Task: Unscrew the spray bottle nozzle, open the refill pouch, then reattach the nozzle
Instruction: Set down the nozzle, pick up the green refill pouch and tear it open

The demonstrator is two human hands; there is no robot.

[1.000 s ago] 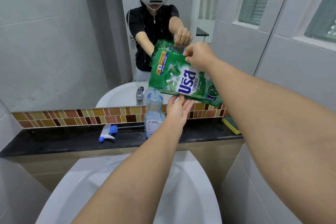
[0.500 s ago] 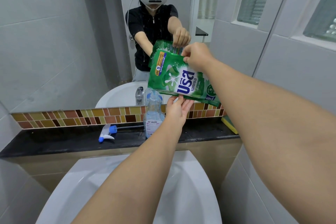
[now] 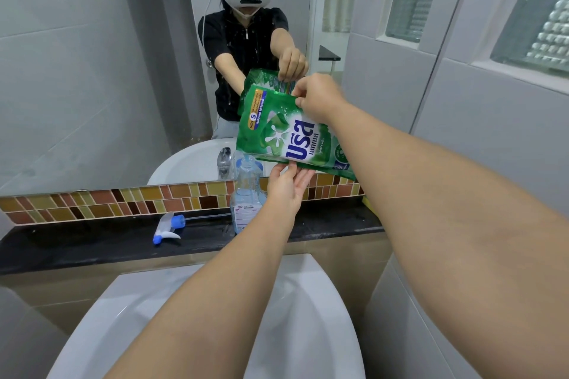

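A green refill pouch point(image 3: 277, 138) hangs tilted above the black ledge, its lower left corner right over the open mouth of the clear spray bottle point(image 3: 246, 194). My right hand point(image 3: 318, 98) pinches the pouch's top edge. My left hand point(image 3: 286, 191) has straight fingers touching the pouch's bottom edge from below. The bottle stands upright on the ledge with pale blue liquid in it and no nozzle on. The blue and white spray nozzle point(image 3: 167, 226) lies on its side on the ledge, left of the bottle, with its tube pointing towards the bottle.
The black ledge point(image 3: 92, 243) runs under a tiled strip and a large mirror point(image 3: 92, 71) that reflects me. A white basin point(image 3: 292, 317) sits below my arms. A yellow sponge point(image 3: 365, 201) lies at the ledge's right end, by the tiled wall.
Both hands keep the same hold on the pouch. The view has shifted slightly; nothing else has visibly moved.
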